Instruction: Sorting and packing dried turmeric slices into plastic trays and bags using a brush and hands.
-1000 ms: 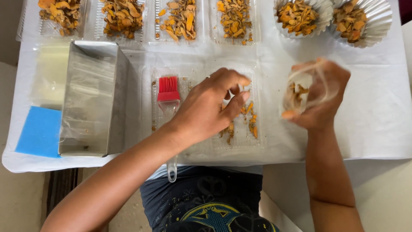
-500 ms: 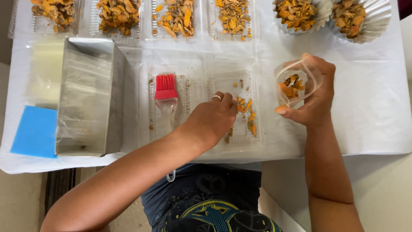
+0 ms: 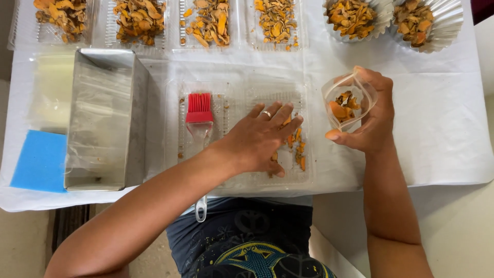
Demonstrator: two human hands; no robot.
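At the far left of the bench (image 3: 453,128), which is covered in a white sheet, lie a blue sponge (image 3: 38,159) and a tall metal tin (image 3: 105,118) lined with clear film. Just right of it a red silicone brush (image 3: 199,110) lies in a clear plastic tray (image 3: 180,123), its pale handle running toward the person.

The left hand (image 3: 260,139) lies palm down, fingers spread and nearly flat, on a second clear tray (image 3: 303,177) beside the first. It closes on nothing; its fingertips press on the dried orange pieces (image 3: 298,149) scattered there. These pieces look light, thin and brittle, likely to crumble if pinched hard and to skid on the smooth plastic, so they are best gathered with flat fingertips or taken a few at a time in a loose pinch. The tray itself looks flimsy and would flex if lifted by one edge.

Further right the right hand (image 3: 368,121) is curled around a small clear bag (image 3: 349,100), held above the bench with its mouth spread wide; thumb below and fingers behind keep it open. A few orange pieces sit inside. The bag is soft and slippery, and is held best by its rim.

Along the back edge stand more trays and two fluted foil cups (image 3: 447,28) of the same dried material.
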